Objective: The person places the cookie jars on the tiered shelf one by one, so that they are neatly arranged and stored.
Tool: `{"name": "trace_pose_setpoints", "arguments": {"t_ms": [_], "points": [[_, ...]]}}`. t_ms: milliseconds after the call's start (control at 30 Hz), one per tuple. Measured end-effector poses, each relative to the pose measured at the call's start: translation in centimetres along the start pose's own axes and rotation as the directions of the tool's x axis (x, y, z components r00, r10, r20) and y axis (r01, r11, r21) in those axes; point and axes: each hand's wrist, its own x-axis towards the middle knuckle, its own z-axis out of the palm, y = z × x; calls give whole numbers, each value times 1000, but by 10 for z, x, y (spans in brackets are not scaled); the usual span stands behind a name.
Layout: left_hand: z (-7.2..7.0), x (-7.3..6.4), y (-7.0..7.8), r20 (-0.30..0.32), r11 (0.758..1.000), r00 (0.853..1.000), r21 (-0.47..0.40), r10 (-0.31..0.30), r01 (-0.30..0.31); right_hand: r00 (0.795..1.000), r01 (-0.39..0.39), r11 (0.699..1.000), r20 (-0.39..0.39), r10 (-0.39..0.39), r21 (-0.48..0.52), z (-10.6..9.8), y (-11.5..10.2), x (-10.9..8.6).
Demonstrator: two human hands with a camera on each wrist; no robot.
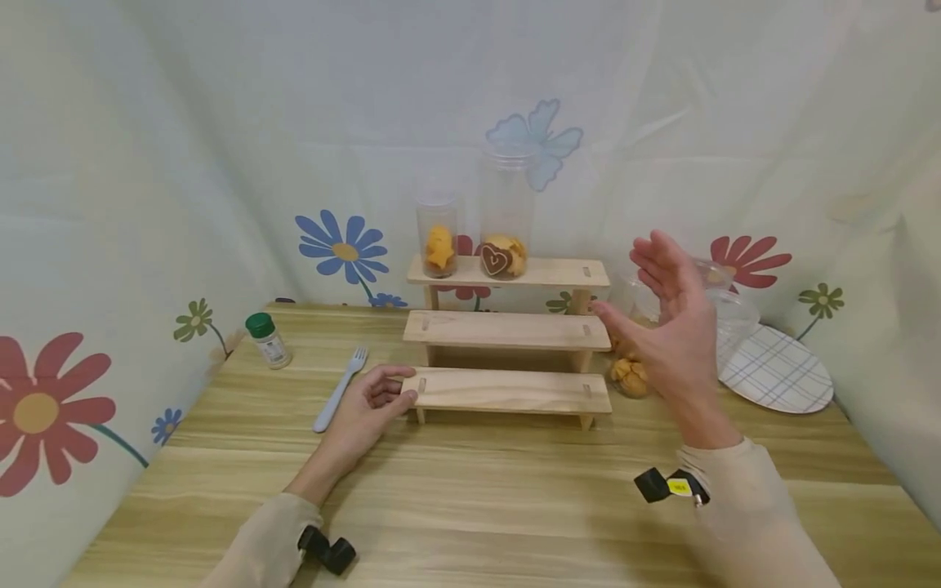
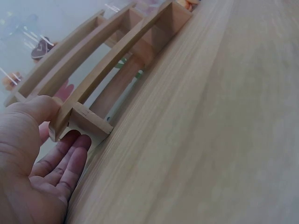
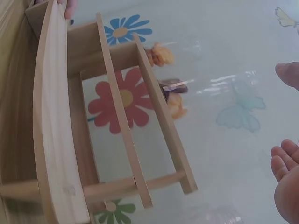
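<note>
A three-tier wooden display stand stands on the table. My left hand grips the left end of its lowest shelf, thumb along the top edge and other fingers below, as the left wrist view shows. On the top tier are a small clear jar with yellow cookies and a taller clear jar with a heart-shaped cookie and paler ones. My right hand is raised right of the stand, fingers straight and thumb spread, holding nothing. Behind it, partly hidden, are clear containers and cookies.
A green-capped shaker bottle stands at the table's left, near a pale fork. A plate with blue checked lines lies at the right. A flower-printed curtain encloses the table's back and sides.
</note>
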Motion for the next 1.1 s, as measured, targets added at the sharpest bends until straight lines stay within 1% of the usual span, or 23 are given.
{"name": "trace_pose_setpoints", "arguments": {"t_ms": [167,267,333,400,467,633,700,800,867,1000,1100], "points": [[-1,0,-1,0,1000,1000,6,4,-4,999,-10,999,-38,8,-47,-25,-1,-5],[-2,-1,-1,-2,1000,1000,11,7,-7,997,-22,1000,-69,20,-21,-36,1,-5],[-3,-1,-2,-2,1000,1000,10,8,-8,996,-24,1000,-91,26,19,-42,2,-4],[-3,-1,-2,0,1000,1000,8,8,-8,994,-22,999,-109,26,33,-48,4,-3],[-3,-1,-1,4,1000,1000,2,8,-8,991,-23,1000,-129,26,20,-55,6,-2],[0,0,0,7,1000,1000,-8,4,-4,977,-56,998,-209,52,-13,-77,12,-1],[1,0,0,3,1000,1000,-6,1,-1,967,-87,995,-242,73,-46,-86,15,-1],[0,-1,-1,0,1000,1000,-3,3,-3,958,-148,979,-268,106,-141,-97,20,-3],[0,-1,-1,1,1000,1000,-2,4,-4,953,-194,958,-273,132,-213,-103,25,-6],[-1,0,-1,3,1000,1000,-4,4,-4,942,-272,922,-274,196,-275,-114,36,-13],[0,0,-1,5,1000,1000,-7,4,-4,928,-326,904,-275,250,-278,-120,46,-18]]}}
